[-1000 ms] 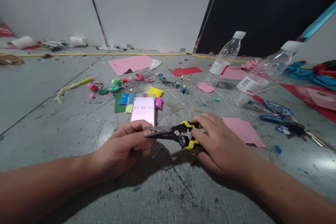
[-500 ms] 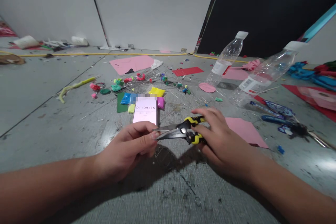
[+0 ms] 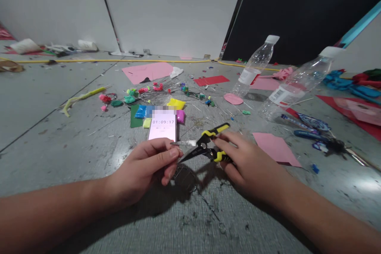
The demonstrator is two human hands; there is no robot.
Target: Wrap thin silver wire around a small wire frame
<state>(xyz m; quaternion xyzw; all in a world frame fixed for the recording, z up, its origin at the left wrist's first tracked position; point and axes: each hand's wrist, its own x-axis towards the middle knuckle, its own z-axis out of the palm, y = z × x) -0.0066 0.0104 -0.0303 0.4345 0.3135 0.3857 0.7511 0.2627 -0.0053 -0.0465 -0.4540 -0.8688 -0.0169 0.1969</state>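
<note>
My right hand (image 3: pixel 242 158) holds yellow-and-black scissors (image 3: pixel 204 146) by the handles, with the blades spread apart and pointing left. My left hand (image 3: pixel 151 162) is pinched at the blade tips, its thumb and fingertips pressed around something thin and wiry that is too small to name. Beneath the scissors hangs or lies a thin wire piece (image 3: pixel 186 176), and from it a twisted strand trails down toward the front. Just beyond my left hand stands a phone (image 3: pixel 162 129) showing a timer, with a yellow packet (image 3: pixel 176 104) and a blue packet (image 3: pixel 140 111) around it.
Two clear bottles (image 3: pixel 256 61) (image 3: pixel 293 87) stand tilted in view at the right. Pink paper (image 3: pixel 276 149) lies right of my right hand. Colourful clay bits on wires (image 3: pixel 157 86) spread behind the phone. A yellow-green strip (image 3: pixel 85 97) is at the left.
The scissor blades and handles have opened wider. My right fingers have shifted on the handles, and my left fingertips have moved slightly. The timer reads two seconds later.
</note>
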